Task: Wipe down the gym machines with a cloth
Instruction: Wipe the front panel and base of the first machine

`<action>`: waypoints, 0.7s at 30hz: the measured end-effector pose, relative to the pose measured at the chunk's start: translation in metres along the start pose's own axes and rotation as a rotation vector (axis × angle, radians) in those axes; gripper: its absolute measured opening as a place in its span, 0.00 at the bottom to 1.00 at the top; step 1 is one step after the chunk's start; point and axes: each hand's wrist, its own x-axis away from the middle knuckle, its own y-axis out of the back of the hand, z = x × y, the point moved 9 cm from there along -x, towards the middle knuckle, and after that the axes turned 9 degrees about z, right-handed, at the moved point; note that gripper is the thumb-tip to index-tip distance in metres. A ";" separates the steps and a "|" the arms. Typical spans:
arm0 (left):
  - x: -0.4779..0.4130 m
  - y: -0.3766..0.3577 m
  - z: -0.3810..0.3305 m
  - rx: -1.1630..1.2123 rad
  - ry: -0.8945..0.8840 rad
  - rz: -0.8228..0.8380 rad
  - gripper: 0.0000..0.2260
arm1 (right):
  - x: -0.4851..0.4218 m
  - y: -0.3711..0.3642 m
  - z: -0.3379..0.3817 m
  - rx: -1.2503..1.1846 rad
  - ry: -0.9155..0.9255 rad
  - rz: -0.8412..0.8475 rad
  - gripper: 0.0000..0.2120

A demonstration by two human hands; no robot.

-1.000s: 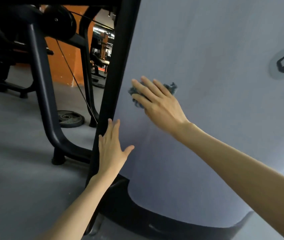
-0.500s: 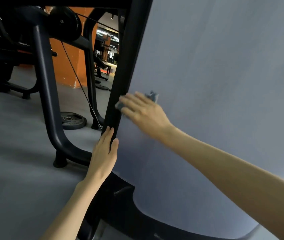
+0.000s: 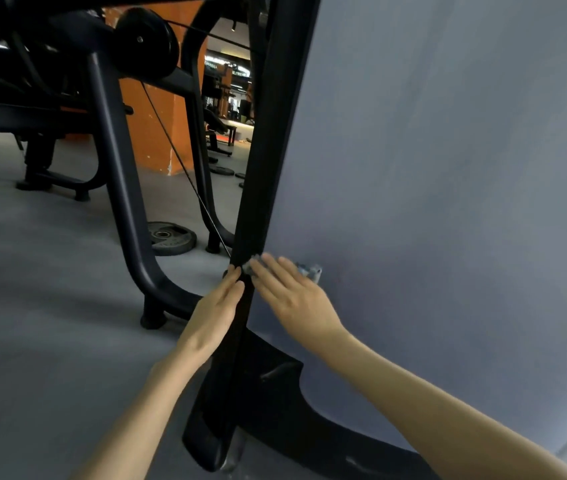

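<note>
A large grey-blue machine panel fills the right side, edged on its left by a black upright post. My right hand lies flat on the panel's lower left, pressing a small grey cloth against it; the cloth shows only past my fingers. My left hand rests flat against the post's left side, fingers together and pointing up, holding nothing. The fingertips of both hands nearly meet at the post.
A dark curved machine frame and a cable stand left of the post. A weight plate lies on the grey floor. The orange pillar and more plates are farther back. A black base foot spreads below the post.
My right hand with the cloth has slid down and left across the panel to the post's edge. My left hand has shifted from the panel onto the post's side.
</note>
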 end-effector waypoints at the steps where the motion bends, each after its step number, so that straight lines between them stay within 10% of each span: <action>1: 0.002 0.000 0.002 0.005 0.022 0.022 0.22 | 0.006 -0.010 0.015 -0.009 0.034 0.042 0.26; 7: 0.005 -0.004 -0.011 -0.004 0.059 0.058 0.23 | 0.043 -0.047 0.074 0.000 0.272 0.253 0.23; 17: -0.003 -0.018 -0.013 0.128 0.010 -0.071 0.24 | 0.020 0.069 -0.123 -0.016 -0.238 -0.268 0.24; 21: -0.006 -0.021 -0.036 0.188 -0.103 -0.160 0.23 | 0.046 0.030 -0.058 -0.106 -0.059 -0.158 0.25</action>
